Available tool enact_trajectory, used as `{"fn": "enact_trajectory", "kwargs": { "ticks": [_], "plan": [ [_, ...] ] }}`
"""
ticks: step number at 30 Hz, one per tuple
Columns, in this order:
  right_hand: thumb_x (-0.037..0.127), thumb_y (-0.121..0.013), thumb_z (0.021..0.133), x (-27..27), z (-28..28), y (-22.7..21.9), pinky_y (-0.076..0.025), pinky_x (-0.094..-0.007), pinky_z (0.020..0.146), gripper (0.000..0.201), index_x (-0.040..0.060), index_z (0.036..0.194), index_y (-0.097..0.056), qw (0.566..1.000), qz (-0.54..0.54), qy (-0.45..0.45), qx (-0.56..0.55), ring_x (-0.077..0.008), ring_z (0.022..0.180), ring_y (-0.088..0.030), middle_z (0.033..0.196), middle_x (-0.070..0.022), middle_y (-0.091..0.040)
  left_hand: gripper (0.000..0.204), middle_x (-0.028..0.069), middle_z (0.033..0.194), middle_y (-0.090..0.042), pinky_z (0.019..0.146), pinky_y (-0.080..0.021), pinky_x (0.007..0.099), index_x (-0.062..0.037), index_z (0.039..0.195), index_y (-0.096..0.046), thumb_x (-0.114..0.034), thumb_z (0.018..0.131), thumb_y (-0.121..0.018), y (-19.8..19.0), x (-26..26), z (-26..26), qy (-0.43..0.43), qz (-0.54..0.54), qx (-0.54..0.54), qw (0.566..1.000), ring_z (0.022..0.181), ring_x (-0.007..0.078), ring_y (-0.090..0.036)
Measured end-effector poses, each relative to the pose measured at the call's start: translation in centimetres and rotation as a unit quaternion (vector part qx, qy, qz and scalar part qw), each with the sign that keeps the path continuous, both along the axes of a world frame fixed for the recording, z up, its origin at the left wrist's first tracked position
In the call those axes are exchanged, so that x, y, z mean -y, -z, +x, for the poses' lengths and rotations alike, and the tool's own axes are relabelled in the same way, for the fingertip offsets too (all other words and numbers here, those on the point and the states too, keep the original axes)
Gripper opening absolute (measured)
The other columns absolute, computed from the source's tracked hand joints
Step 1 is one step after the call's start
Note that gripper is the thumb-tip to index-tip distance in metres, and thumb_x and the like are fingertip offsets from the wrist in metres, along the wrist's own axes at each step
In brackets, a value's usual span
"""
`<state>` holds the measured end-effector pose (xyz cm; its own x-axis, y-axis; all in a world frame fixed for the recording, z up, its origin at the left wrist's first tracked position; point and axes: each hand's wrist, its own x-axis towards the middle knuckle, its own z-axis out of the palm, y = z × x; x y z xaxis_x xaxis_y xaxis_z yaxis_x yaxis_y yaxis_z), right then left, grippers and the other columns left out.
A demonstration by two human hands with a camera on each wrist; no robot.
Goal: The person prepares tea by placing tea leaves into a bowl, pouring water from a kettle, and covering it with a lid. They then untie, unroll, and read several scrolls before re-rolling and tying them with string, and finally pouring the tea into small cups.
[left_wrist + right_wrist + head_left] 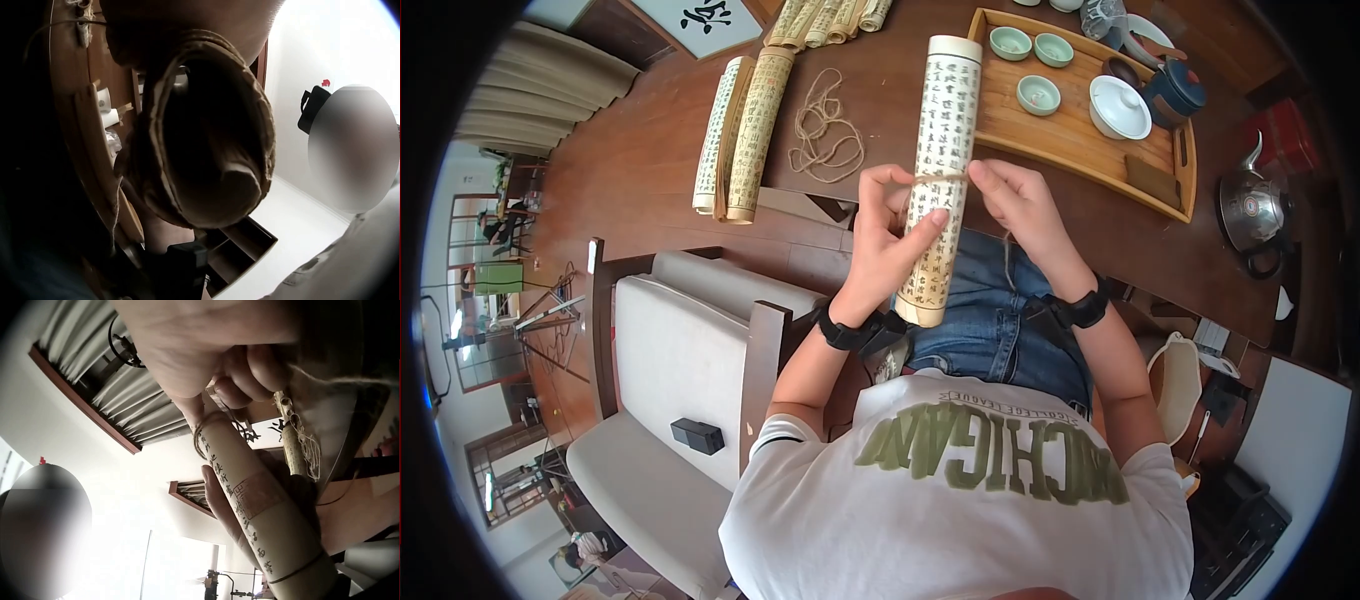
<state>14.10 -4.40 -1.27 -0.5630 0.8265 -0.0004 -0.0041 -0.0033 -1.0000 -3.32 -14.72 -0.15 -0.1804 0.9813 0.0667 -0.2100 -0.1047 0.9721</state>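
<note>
A rolled paper scroll (948, 110) covered in columns of written characters stands lengthwise before the person's chest, over the lap. My left hand (878, 255) grips its lower half, thumb laid across the front. A thin twine (938, 179) crosses the scroll near its middle. At the scroll's right edge my right hand (1028, 205) pinches this twine between thumb and finger, and a loose tail hangs below. The right wrist view shows the twine looped about the scroll (253, 494) close to the right thumb. From the left wrist, the scroll's hollow end (270, 147) fills the middle.
Two more rolls (760, 130) lie at the table's left edge, beside a loose tangle of twine (828, 140). Several scrolls (832, 22) lie farther back. A wooden tray (1040, 148) bears green cups (1038, 95) and a lidded white bowl (1120, 112); a metal kettle (1253, 210) stands right.
</note>
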Motion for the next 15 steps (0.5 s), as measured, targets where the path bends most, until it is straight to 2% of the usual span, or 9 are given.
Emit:
{"fn": "enact_trajectory", "kwargs": {
  "ticks": [1, 4, 6, 10, 13, 15],
  "plan": [
    [0.035, -0.066, 0.104, 0.0, 0.0, 0.4, -0.034, -0.0281, 0.050, 0.035, 0.0016, 0.102, -0.076, 0.994, 0.082, 0.030, 0.061, -0.0067, 0.056, -0.047, 0.058, 0.0012, -0.052, 0.047, 0.0145, 0.100, -0.072, 0.062, -0.057, 0.0267, -0.0073, 0.126, -0.031, -0.006, 0.098, -0.069, 0.0, -0.2, -0.2, -0.004, -0.005, 0.010, 1.000, 0.076, 0.0134, -0.070],
    [0.033, -0.066, 0.103, 0.9, 0.9, -1.1, -0.038, -0.0307, 0.052, 0.038, 0.0001, 0.084, -0.073, 0.969, 0.151, 0.028, 0.193, -0.0096, 0.057, -0.052, 0.057, -0.0026, -0.052, 0.045, 0.0141, 0.095, -0.072, 0.057, -0.056, 0.0271, -0.0067, 0.126, -0.031, -0.007, 0.100, -0.068, 0.4, -1.0, -1.1, -0.017, -0.026, 0.015, 0.999, 0.069, 0.0138, -0.070],
    [0.032, -0.067, 0.102, 1.3, 1.1, -1.3, -0.038, -0.0302, 0.053, 0.036, 0.0011, 0.083, -0.071, 0.976, 0.130, 0.023, 0.175, -0.0090, 0.056, -0.050, 0.056, -0.0012, -0.052, 0.045, 0.0137, 0.092, -0.073, 0.053, -0.055, 0.0269, -0.0063, 0.125, -0.031, -0.008, 0.100, -0.068, 1.2, -1.7, -1.6, -0.026, -0.052, -0.011, 0.998, 0.065, 0.0138, -0.069],
    [0.029, -0.068, 0.101, 0.3, 1.5, 0.3, -0.040, -0.0281, 0.057, 0.032, 0.0028, 0.084, -0.073, 0.991, 0.073, 0.005, 0.112, -0.0079, 0.061, -0.052, 0.068, 0.0000, -0.062, 0.044, 0.0156, 0.092, -0.075, 0.061, -0.056, 0.0301, -0.0039, 0.124, -0.037, -0.015, 0.099, -0.072, 3.2, -2.6, -1.9, -0.041, -0.053, -0.136, 0.988, 0.071, 0.0145, -0.071],
    [0.026, -0.066, 0.102, -1.1, 1.5, 0.2, -0.044, -0.0249, 0.069, 0.027, 0.0026, 0.090, -0.074, 0.997, -0.076, 0.005, -0.025, -0.0068, 0.075, -0.057, 0.085, 0.0005, -0.068, 0.048, 0.0147, 0.089, -0.074, 0.062, -0.056, 0.0334, -0.0029, 0.129, -0.041, -0.019, 0.098, -0.073, 2.2, -2.9, -2.2, -0.037, -0.065, -0.331, 0.941, 0.069, 0.0192, -0.071],
    [0.024, -0.065, 0.103, -1.8, 1.0, 0.2, -0.045, -0.0242, 0.077, 0.026, 0.0002, 0.097, -0.074, 0.986, -0.133, 0.010, -0.102, -0.0070, 0.084, -0.058, 0.093, -0.0006, -0.068, 0.049, 0.0152, 0.085, -0.073, 0.063, -0.054, 0.0349, -0.0012, 0.131, -0.045, -0.023, 0.097, -0.074, 2.0, -2.9, -2.4, -0.044, -0.056, -0.406, 0.911, 0.069, 0.0212, -0.072]
  ]
}}
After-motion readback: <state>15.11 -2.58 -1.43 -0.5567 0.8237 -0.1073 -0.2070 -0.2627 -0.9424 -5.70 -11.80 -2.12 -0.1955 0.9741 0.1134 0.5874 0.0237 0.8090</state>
